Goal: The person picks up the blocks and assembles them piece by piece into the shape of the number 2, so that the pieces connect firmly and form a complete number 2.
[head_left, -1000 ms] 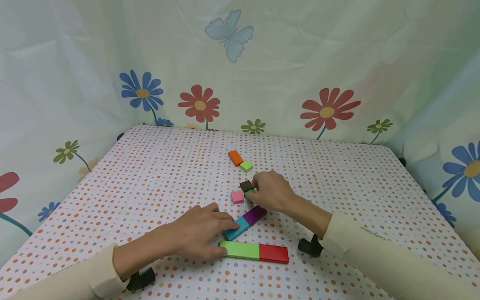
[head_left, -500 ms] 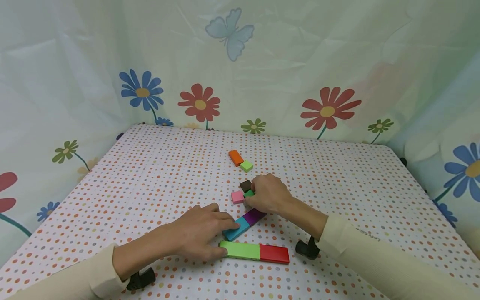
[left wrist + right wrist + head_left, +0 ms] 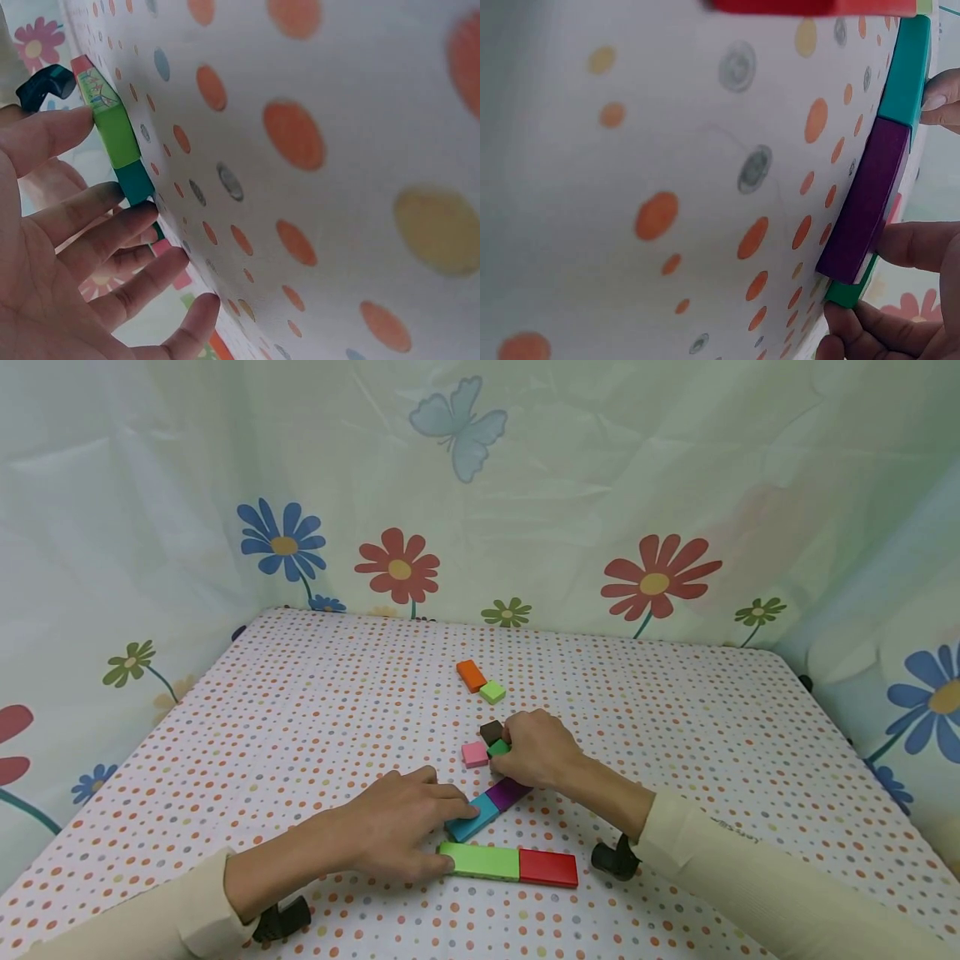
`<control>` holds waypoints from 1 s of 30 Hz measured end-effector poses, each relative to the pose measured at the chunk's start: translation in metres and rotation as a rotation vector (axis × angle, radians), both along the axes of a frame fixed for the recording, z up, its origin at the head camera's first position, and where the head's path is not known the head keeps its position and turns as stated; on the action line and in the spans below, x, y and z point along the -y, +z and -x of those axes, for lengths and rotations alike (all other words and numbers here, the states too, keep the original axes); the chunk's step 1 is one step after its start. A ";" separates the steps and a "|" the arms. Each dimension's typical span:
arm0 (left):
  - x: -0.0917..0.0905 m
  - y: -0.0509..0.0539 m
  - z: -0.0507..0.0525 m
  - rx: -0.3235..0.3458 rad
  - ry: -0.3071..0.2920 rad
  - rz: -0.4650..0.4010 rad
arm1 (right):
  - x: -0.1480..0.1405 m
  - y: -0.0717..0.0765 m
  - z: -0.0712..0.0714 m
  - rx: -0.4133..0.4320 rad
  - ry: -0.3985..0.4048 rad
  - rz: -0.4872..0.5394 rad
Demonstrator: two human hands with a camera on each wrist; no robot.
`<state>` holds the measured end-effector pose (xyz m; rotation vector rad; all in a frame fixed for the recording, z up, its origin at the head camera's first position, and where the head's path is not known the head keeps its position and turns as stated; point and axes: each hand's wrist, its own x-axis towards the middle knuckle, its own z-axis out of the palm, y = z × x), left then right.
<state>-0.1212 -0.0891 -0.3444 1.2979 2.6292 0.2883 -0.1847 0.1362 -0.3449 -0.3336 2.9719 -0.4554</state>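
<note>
Green blk (image 3: 498,747) mid-table, at fingertips of R hand (image 3: 538,747), pinched thumb vs. fingers; R is nearer hand, L hand (image 3: 397,822) apart, near-left of it. Green's long axis: can't tell, mostly covered. Lies just far of purple blk (image 3: 507,792), which abuts blue blk (image 3: 476,817), strip slanting near-left to far-right. L fingers spread, no grip; fingertip on blue, thumb at left end of lime blk (image 3: 486,861). Blks flat, smooth, sharp-edged, slight sheen; cloth (image 3: 675,735) dotted.

Left hand (image 3: 405,827) back up, fingers spread; right hand (image 3: 542,748) (farther forward of the two), thumb and fingers pinching.
</note>
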 end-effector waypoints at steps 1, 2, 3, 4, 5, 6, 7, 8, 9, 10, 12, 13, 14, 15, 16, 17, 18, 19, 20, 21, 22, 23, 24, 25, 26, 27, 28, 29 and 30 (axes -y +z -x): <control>0.000 0.000 0.000 0.002 0.000 0.000 | 0.000 0.000 0.000 0.000 -0.001 0.003; 0.000 0.000 0.000 0.002 0.000 0.001 | -0.001 0.000 0.000 0.000 -0.003 0.006; 0.000 0.000 0.000 0.003 0.000 0.001 | -0.001 0.000 0.000 0.000 -0.004 0.008; 0.000 0.000 0.000 0.003 0.000 0.001 | -0.001 0.000 0.000 0.000 -0.005 0.010; 0.000 0.000 0.000 0.004 0.000 0.000 | -0.002 0.000 0.000 -0.001 -0.005 0.009; 0.000 0.000 0.000 0.005 0.001 -0.001 | -0.002 0.001 0.000 0.000 -0.007 0.012; 0.000 0.000 0.000 0.006 0.003 -0.003 | -0.002 0.001 0.000 0.001 -0.008 0.016; 0.000 0.000 -0.001 0.007 0.005 -0.005 | -0.003 0.002 0.000 0.003 -0.009 0.021; 0.000 0.000 -0.001 0.008 0.007 -0.007 | -0.003 0.003 -0.001 0.005 -0.010 0.027; 0.000 0.000 -0.001 0.009 0.009 -0.008 | -0.004 0.003 -0.001 0.005 -0.010 0.034; 0.000 0.001 -0.001 0.012 0.013 -0.009 | -0.005 0.005 -0.001 0.005 -0.012 0.045; 0.000 0.001 -0.001 0.014 0.014 -0.008 | -0.006 0.006 -0.001 0.005 -0.013 0.048; 0.001 0.001 -0.001 0.015 0.015 -0.008 | -0.007 0.006 -0.001 0.003 -0.014 0.048; 0.001 0.001 -0.001 0.015 0.014 -0.007 | -0.008 0.007 -0.001 -0.001 -0.014 0.048; 0.000 0.000 -0.001 0.015 0.014 -0.006 | -0.009 0.007 -0.001 -0.006 -0.015 0.048; 0.000 0.000 -0.001 0.014 0.013 -0.005 | -0.010 0.007 -0.001 -0.010 -0.015 0.050; 0.000 0.000 -0.001 0.013 0.012 -0.005 | -0.011 0.007 -0.001 -0.013 -0.015 0.054; 0.000 0.000 -0.001 0.011 0.012 -0.004 | -0.013 0.007 -0.001 -0.016 -0.014 0.058; 0.000 0.000 -0.001 0.009 0.011 -0.004 | -0.014 0.006 0.000 -0.021 -0.013 0.061; 0.001 0.000 -0.001 0.007 0.011 -0.003 | -0.015 0.007 0.000 -0.023 -0.013 0.065; 0.001 -0.001 -0.001 0.007 0.011 -0.004 | -0.016 0.007 -0.001 -0.026 -0.013 0.066; 0.001 -0.001 -0.001 0.007 0.011 -0.005 | -0.018 0.007 -0.001 -0.027 -0.014 0.067; 0.001 -0.001 -0.001 0.007 0.012 -0.006 | -0.019 0.007 -0.001 -0.027 -0.015 0.065; 0.001 -0.001 -0.001 0.007 0.012 -0.006 | -0.020 0.007 -0.001 -0.026 -0.017 0.064; 0.001 -0.001 -0.001 0.007 0.012 -0.007 | -0.021 0.007 -0.001 -0.025 -0.020 0.066; 0.001 -0.001 -0.001 0.006 0.013 -0.007 | -0.023 0.007 -0.001 -0.024 -0.023 0.068; 0.001 -0.001 -0.001 0.007 0.013 -0.007 | -0.024 0.007 -0.002 -0.023 -0.025 0.073; 0.000 -0.001 -0.001 0.006 0.013 -0.006 | -0.025 0.007 -0.002 -0.020 -0.026 0.080; 0.000 -0.001 -0.001 0.007 0.015 -0.004 | -0.027 0.007 -0.002 -0.021 -0.025 0.085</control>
